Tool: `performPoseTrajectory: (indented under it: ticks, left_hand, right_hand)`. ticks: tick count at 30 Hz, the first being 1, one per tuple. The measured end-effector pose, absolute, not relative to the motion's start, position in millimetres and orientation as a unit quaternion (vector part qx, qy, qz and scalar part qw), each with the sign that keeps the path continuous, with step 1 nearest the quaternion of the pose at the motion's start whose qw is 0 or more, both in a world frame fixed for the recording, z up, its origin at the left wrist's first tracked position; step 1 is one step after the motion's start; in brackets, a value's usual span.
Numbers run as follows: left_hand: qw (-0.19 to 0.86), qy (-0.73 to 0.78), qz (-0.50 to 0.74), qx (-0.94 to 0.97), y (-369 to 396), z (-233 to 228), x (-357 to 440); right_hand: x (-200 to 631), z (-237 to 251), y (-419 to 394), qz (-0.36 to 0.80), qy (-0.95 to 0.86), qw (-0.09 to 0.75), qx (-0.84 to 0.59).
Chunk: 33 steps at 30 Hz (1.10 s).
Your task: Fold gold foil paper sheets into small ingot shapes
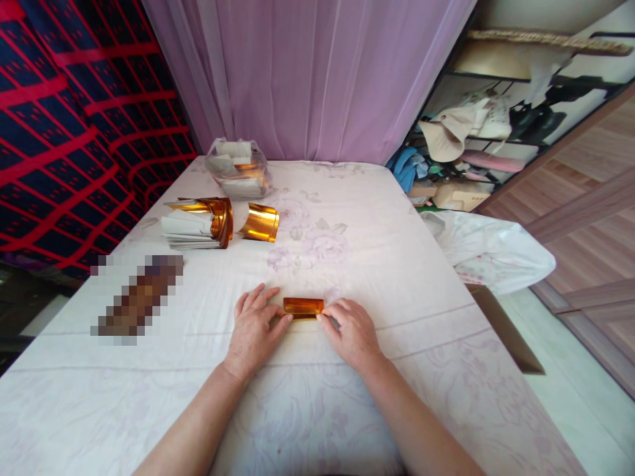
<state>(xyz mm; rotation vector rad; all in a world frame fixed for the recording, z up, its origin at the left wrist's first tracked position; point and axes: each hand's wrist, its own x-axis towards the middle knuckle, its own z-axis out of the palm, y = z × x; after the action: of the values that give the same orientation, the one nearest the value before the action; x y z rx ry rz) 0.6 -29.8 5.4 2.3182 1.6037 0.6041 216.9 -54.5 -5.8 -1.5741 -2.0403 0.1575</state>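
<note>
One small gold strip (303,308) flat on white cloth table (421,277), long side running 9 to 3 o'clock. Left hand (255,325) pinches left end, right hand (350,332) pinches right end. At 11 o'clock: two shiny gold rolls (260,222), one paper stack (186,233), one clear bag (239,168). No words readable.

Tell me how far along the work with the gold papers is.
Looks done: nothing clearly finished shows. In hand: the left hand and right hand press the ends of one small gold piece flat on the sheet. Left: a stack of gold papers, a curled gold sheet and a plastic bag holding more.
</note>
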Motion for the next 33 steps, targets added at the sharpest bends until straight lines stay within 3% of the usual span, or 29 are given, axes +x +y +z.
performPoseTrajectory:
  ticks: [33]
  left_hand:
    - [0.129,0.571,0.233,0.776,-28.7,4.1,7.9]
  right_hand:
    - [209.2,-9.3,-55.6,0.013,-0.730,0.252,-0.635]
